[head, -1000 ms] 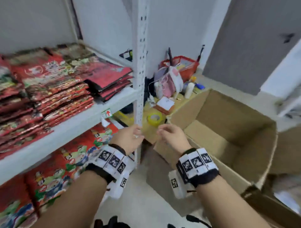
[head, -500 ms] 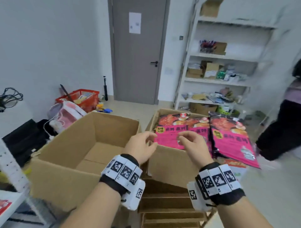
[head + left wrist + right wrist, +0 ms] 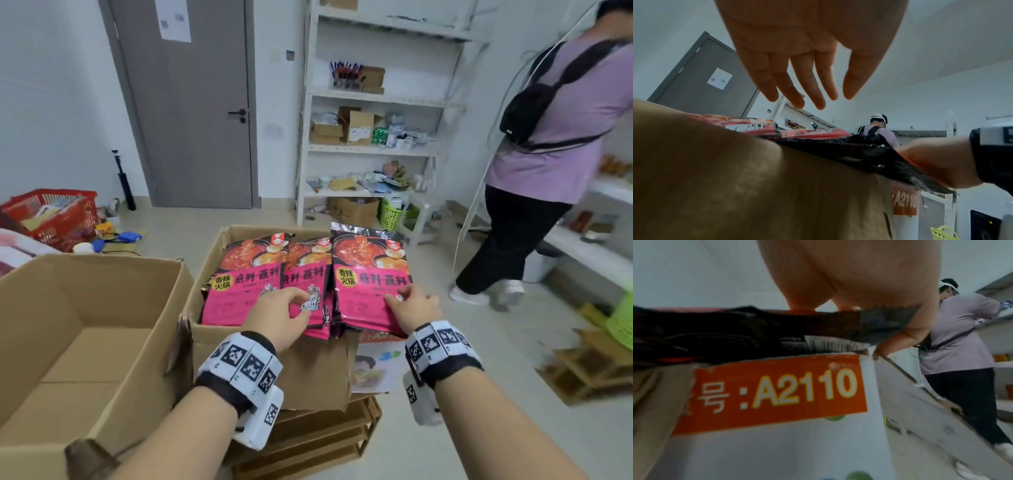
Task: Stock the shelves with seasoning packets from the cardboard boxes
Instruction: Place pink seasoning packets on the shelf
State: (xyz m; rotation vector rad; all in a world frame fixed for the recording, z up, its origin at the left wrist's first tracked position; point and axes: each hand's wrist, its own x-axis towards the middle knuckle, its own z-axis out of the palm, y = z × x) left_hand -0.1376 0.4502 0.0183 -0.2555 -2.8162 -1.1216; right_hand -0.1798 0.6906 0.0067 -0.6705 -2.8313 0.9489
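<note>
A cardboard box (image 3: 212, 330) ahead of me is filled with pink and red seasoning packets (image 3: 239, 284). My left hand (image 3: 291, 305) hovers just above the middle packets; in the left wrist view its fingers (image 3: 799, 97) are straight and hold nothing. My right hand (image 3: 407, 301) grips the near edge of the rightmost packet (image 3: 370, 284), which juts over the box's right side. In the right wrist view that packet's serrated edge (image 3: 890, 319) runs between the fingers above and the thumb below. An empty cardboard box (image 3: 85, 342) stands open at the left.
The packet box sits on flattened cardboard (image 3: 318, 442) and bears an orange A2110 label (image 3: 772, 394). A person in a purple shirt (image 3: 555, 137) stands close on the right by low shelves. White shelving (image 3: 370, 150), a grey door (image 3: 191, 102) and a red basket (image 3: 51, 212) lie beyond.
My view has swung right from the stocked shelf to the boxes. Both hands moved from the shelf post onto the full box, and the right hand took hold of a packet edge.
</note>
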